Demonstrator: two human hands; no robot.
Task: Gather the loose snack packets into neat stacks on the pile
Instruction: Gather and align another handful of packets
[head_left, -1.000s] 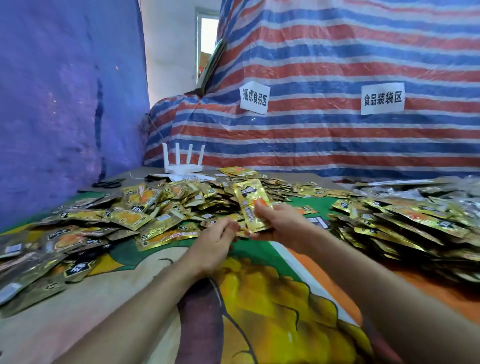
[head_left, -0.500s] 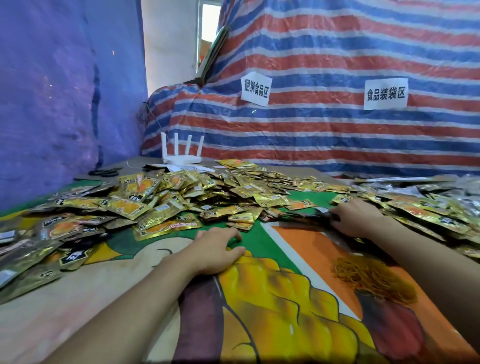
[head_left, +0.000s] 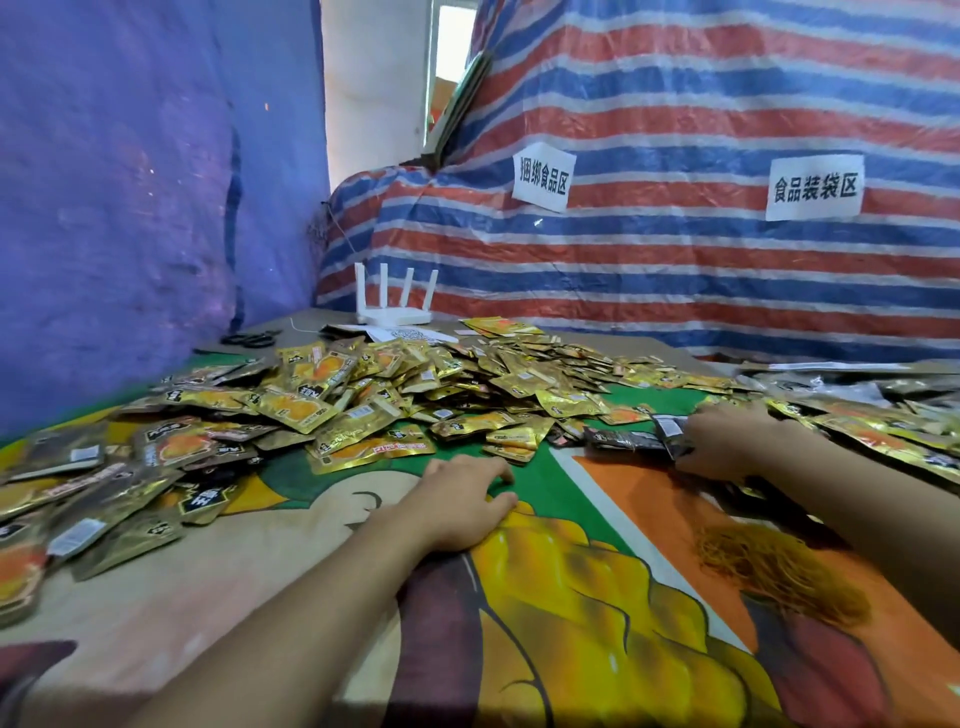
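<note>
The loose snack packets (head_left: 395, 395) lie in a wide gold heap across the far left and middle of the surface (head_left: 597, 519), spilling toward me on the left edge. At the right a second pile (head_left: 872, 431) runs off toward the far right, and its packets look laid in overlapping rows rather than scattered. My right hand (head_left: 727, 447) rests at the near left end of that pile, fingers curled down onto a few dark packets (head_left: 628, 440); I cannot tell whether I am gripping them or just pressing them flat. My left hand (head_left: 462, 499) lies open, palm down, on the bare printed cloth, holding nothing, just near the heap's edge. A tangle of rubber bands (head_left: 779, 571) sits near my right forearm. I judge the job well short of done: most packets are unsorted in the heap, only the right side shows order.
</note>
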